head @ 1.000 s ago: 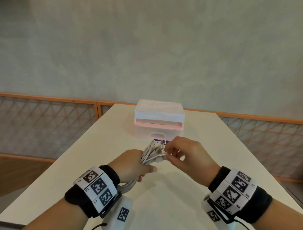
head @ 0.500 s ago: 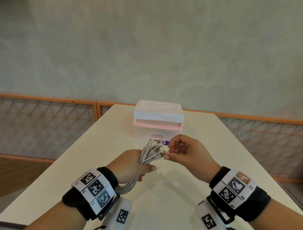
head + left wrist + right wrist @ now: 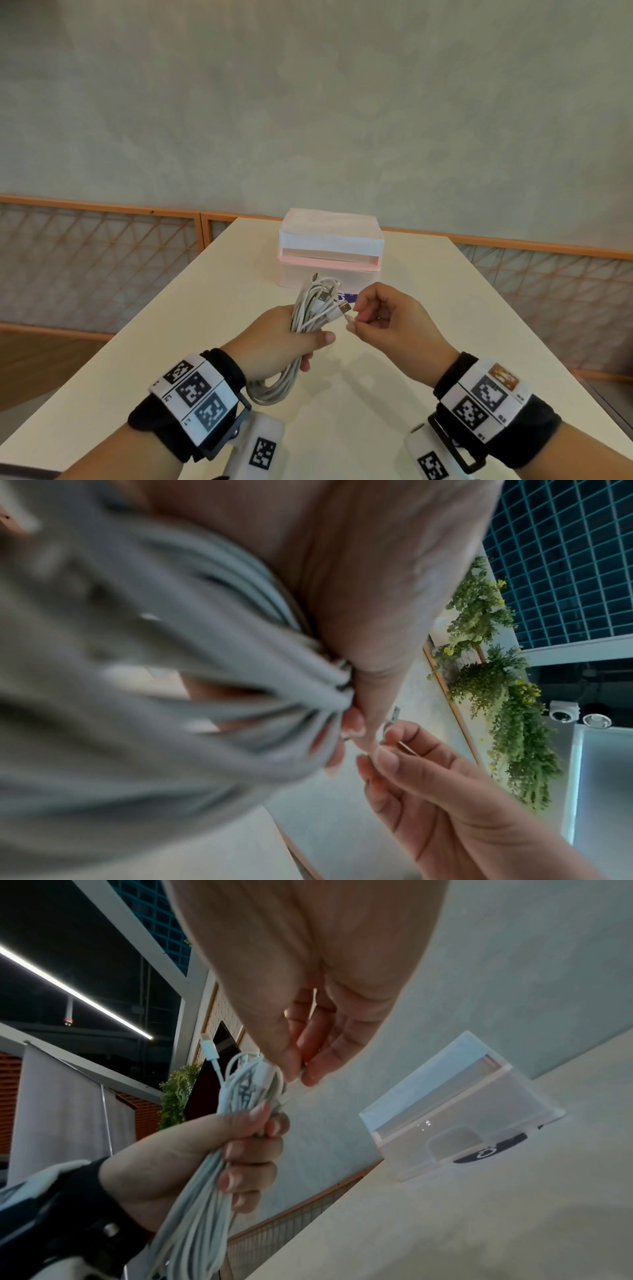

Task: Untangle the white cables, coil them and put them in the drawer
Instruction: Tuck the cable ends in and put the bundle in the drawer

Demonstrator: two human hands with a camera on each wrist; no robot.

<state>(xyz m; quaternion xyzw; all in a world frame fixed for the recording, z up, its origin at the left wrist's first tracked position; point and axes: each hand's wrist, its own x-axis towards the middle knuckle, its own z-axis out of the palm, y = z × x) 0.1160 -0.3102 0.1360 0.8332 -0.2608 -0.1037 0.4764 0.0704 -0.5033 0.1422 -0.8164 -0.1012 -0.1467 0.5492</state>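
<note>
From the head view the left hand [image 3: 274, 337] grips the bundle of white cables [image 3: 310, 311] above the tabletop [image 3: 428, 308], short of the drawer box [image 3: 330, 251], while the right hand [image 3: 394, 325] pinches one plug end, and both wrist views show the same fist and pinch up close.

The white cables [image 3: 310, 313] I hold look like smooth, matt plastic; the drawer [image 3: 329, 255] is frosted plastic, my counter [image 3: 428, 308] smooth and matt.
</note>
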